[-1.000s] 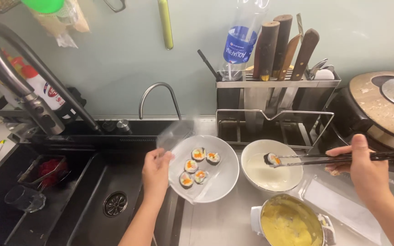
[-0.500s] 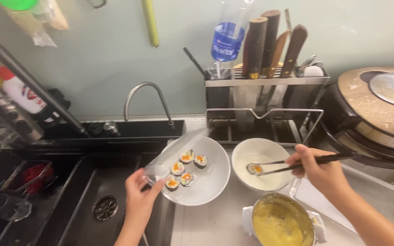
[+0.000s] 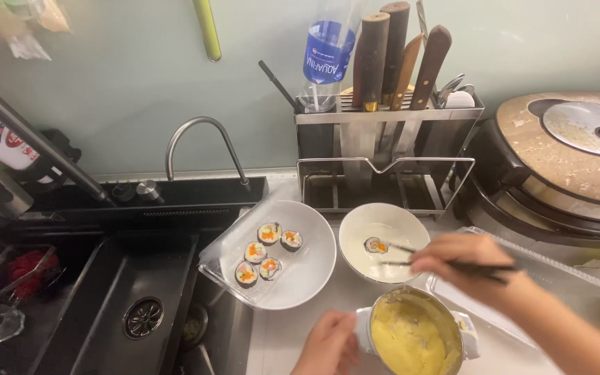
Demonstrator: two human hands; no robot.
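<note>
My right hand [image 3: 463, 260] grips dark chopsticks [image 3: 411, 255] whose tips pinch one seaweed rice roll slice [image 3: 375, 245] inside a white bowl [image 3: 411, 226] of pale batter. Left of the bowl, a white plate [image 3: 307, 278] carries a clear plastic tray [image 3: 220, 260] with several roll slices [image 3: 264, 253]. At the bottom edge stands a small pot of yellow batter [image 3: 414, 340]. My left hand [image 3: 324, 344] sits at the pot's left handle with its fingers curled around it.
A black sink [image 3: 140, 298] with a curved faucet [image 3: 203, 139] fills the left. Behind the bowl stands a metal rack of knives [image 3: 390, 132] with a plastic bottle [image 3: 328, 55]. A round electric cooker [image 3: 578, 160] and a clear plastic lid [image 3: 529, 278] lie on the right.
My left hand left the plate's edge and dropped down to the pot's handle. My right hand stayed over the white bowl with the chopsticks on the roll slice. The camera moved closer.
</note>
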